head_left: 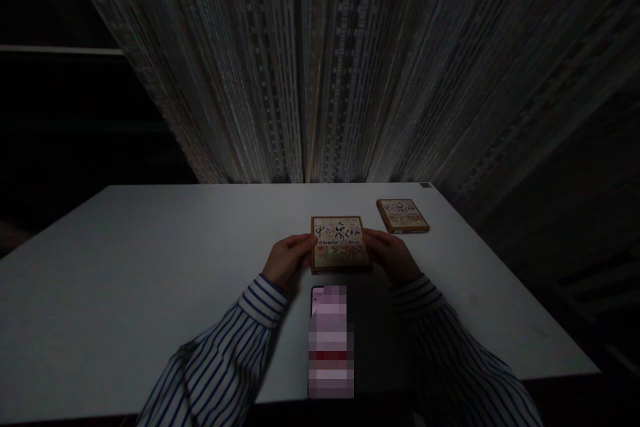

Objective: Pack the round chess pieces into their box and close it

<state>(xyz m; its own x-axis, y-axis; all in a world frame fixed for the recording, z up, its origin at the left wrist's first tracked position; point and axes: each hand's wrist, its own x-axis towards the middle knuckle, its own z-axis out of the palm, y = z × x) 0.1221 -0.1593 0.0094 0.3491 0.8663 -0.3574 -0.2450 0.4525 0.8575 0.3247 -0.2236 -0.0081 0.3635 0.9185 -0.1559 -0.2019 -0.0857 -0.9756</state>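
Note:
A flat Chinese chess box [341, 245] with a tan cover and brown edges is between my two hands, its printed face toward me. My left hand [290, 259] grips its left edge, the thumb lying on the front. On the opposite edge, my right hand [393, 255] is closed in the same way. The fingers behind the box are hidden. Just below the box lies a phone [329, 343] with a lit, pixelated screen; neither hand touches it. A second, similar Chinese chess box [403, 215] rests on the table beyond my right hand.
The white table [150, 280] spans the view, with its near edge just below the phone. A patterned striped curtain [300, 67] hangs behind the far edge. A small dark patch [425, 185] marks the far right corner. The surroundings are dim.

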